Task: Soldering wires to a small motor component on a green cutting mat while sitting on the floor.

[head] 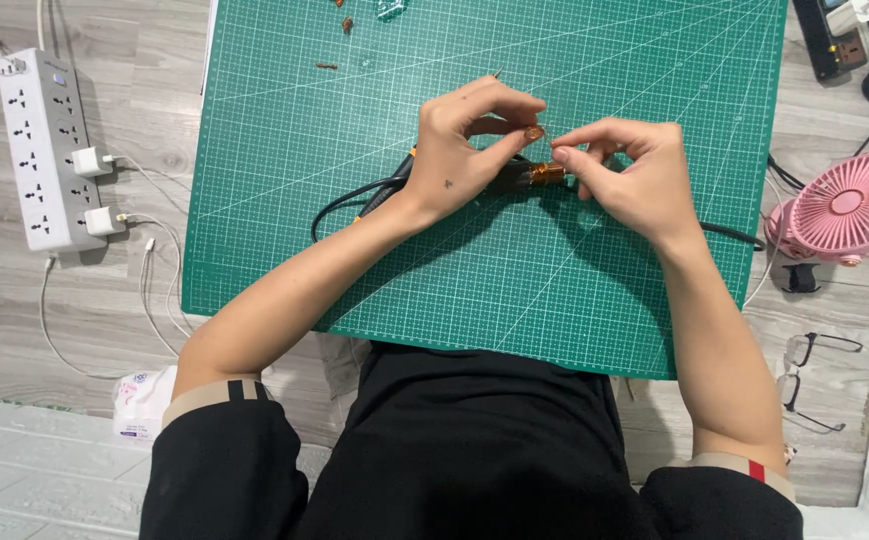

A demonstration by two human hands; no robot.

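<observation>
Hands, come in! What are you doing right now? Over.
Left hand pinching amber tape piece. Right hand touching taped black cable. Nothing blocking on green mat.

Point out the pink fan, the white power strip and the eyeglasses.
pink fan [848, 208], head view, on the middle of its round grille.
white power strip [43, 150], head view, on its socket face.
eyeglasses [813, 382], head view, on the frame between the lenses and the temple arms.
</observation>
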